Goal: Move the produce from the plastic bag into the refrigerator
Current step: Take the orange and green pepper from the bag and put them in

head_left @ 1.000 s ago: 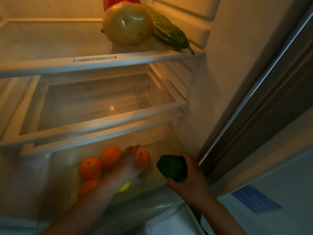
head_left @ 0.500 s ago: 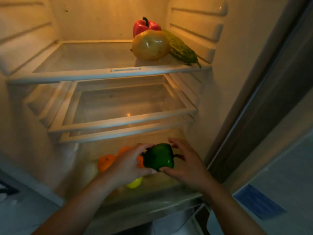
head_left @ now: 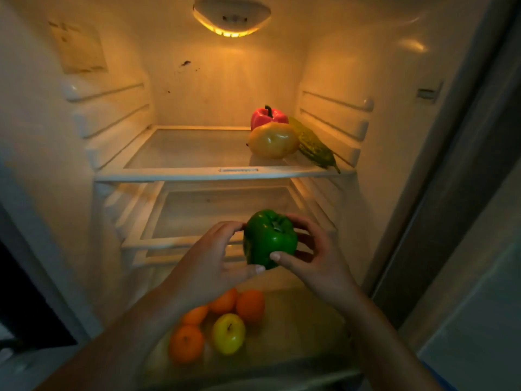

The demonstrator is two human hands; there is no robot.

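Observation:
A green bell pepper (head_left: 269,238) is held in the air in front of the middle shelf (head_left: 180,242) of the open refrigerator. My left hand (head_left: 208,263) grips its left side and my right hand (head_left: 313,258) grips its right side. On the upper shelf (head_left: 174,173) at the right sit a red bell pepper (head_left: 266,115), a yellow round fruit (head_left: 273,141) and a bumpy green gourd (head_left: 314,146). In the bottom drawer (head_left: 304,328) lie several oranges (head_left: 186,344) and a yellow apple (head_left: 228,333). The plastic bag is out of view.
The fridge lamp (head_left: 231,19) glows at the top. The fridge's right wall and door frame (head_left: 439,193) stand close to my right arm. A dark opening (head_left: 25,306) lies at the left.
The pepper has gone from my right hand alone, low by the drawer, to both hands and has risen to middle-shelf height. My left hand has left the oranges. The view has tilted up.

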